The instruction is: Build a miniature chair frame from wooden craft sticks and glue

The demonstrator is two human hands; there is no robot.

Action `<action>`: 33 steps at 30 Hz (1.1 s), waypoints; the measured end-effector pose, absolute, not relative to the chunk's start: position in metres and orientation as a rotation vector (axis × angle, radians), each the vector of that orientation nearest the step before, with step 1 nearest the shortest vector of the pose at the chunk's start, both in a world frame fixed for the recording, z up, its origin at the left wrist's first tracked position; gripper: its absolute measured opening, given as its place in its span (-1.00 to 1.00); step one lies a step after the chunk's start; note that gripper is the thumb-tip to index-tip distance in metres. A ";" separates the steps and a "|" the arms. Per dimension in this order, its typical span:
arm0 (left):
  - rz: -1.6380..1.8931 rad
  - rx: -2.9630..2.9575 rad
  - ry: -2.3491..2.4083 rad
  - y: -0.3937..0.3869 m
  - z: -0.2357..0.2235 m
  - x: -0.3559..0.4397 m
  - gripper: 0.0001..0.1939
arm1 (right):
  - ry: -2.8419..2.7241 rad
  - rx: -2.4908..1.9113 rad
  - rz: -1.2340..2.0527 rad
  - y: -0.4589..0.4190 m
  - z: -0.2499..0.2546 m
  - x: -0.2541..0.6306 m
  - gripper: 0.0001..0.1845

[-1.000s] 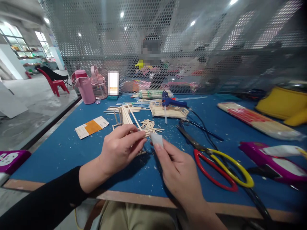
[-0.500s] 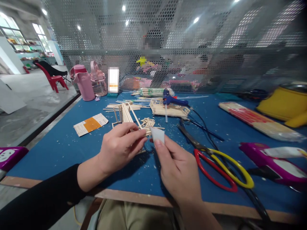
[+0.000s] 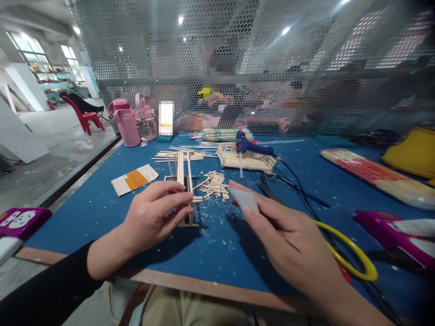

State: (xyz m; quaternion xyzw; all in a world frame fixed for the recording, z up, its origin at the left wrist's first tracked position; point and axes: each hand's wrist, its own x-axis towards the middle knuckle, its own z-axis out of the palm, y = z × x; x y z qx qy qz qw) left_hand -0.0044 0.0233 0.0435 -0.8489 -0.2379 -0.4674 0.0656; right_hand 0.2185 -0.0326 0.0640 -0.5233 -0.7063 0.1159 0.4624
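My left hand [image 3: 154, 217] is closed, its fingertips pinching short wooden sticks [image 3: 197, 199] whose ends poke out to the right. Just behind those fingers stands a small frame of glued wooden sticks [image 3: 189, 170], partly hidden by the hand. Between thumb and fingers of my right hand [image 3: 285, 235] is a folded pale grey sheet [image 3: 245, 200], possibly sandpaper, held above the table and apart from the sticks. A loose pile of short cut sticks [image 3: 215, 184] lies between and beyond the two hands.
Scissors [image 3: 353, 253] lie partly under my right forearm. A blue glue gun [image 3: 253, 147] rests by a flat stick model [image 3: 231, 158]. Behind are a pink flask [image 3: 126, 124], a bottle [image 3: 146, 120] and a mesh panel [image 3: 142, 59]. A cardboard piece [image 3: 134, 180] lies left; a power strip [image 3: 390, 240] sits right.
My hands have moved apart: the right, still holding the grey sheet, went right and now covers part of the scissors; the left drew slightly left. The view has shifted a little.
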 end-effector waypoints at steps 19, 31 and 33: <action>-1.591 -2.958 -1.632 0.012 0.051 -0.010 -0.40 | -1.737 -1.146 0.417 0.023 0.070 0.217 -0.67; -2.328 -2.737 -2.022 0.012 0.035 0.009 -0.78 | -1.989 -0.757 0.178 0.008 0.042 0.204 -0.58; -2.253 -2.786 -2.063 0.011 0.032 0.006 -0.79 | -1.982 -0.759 0.173 0.008 0.041 0.204 -0.58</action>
